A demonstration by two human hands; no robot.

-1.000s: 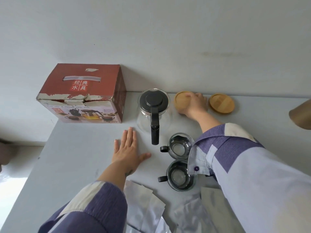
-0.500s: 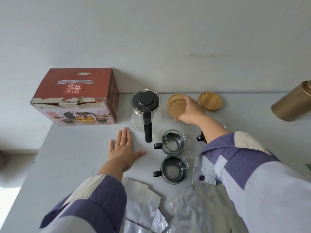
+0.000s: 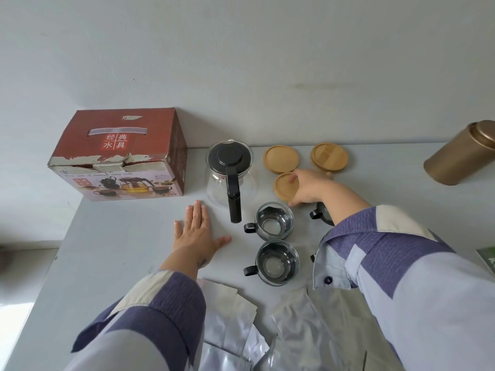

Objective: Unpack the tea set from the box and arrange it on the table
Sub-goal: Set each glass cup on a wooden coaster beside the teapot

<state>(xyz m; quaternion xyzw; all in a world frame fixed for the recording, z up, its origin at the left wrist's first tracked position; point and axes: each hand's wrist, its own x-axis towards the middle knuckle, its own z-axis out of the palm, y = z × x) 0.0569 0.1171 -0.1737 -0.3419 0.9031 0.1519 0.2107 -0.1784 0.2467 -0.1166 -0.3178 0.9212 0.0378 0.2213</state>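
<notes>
The red tea-set box point(image 3: 120, 153) stands at the table's back left. Beside it is the glass teapot point(image 3: 230, 175) with a black lid and handle. Two wooden coasters point(image 3: 280, 158) point(image 3: 329, 157) lie flat near the wall. My right hand point(image 3: 310, 187) grips a third wooden coaster point(image 3: 285, 187) just in front of them, low over the table. Two glass cups with black handles point(image 3: 274, 220) point(image 3: 277, 262) stand in a column before the teapot. A third cup point(image 3: 320, 214) is mostly hidden under my right forearm. My left hand point(image 3: 197, 232) rests flat on the table, fingers spread.
Several silvery wrapping bags point(image 3: 241, 325) lie crumpled at the near edge. A gold tin canister point(image 3: 463, 153) leans at the far right. A green item point(image 3: 488, 259) peeks in at the right edge. The table's left edge point(image 3: 61, 253) runs close to the box.
My right hand lifted a coaster from the stack by the wall and brought it nearer, leaving one coaster behind where the stack was. The left hand stayed flat.
</notes>
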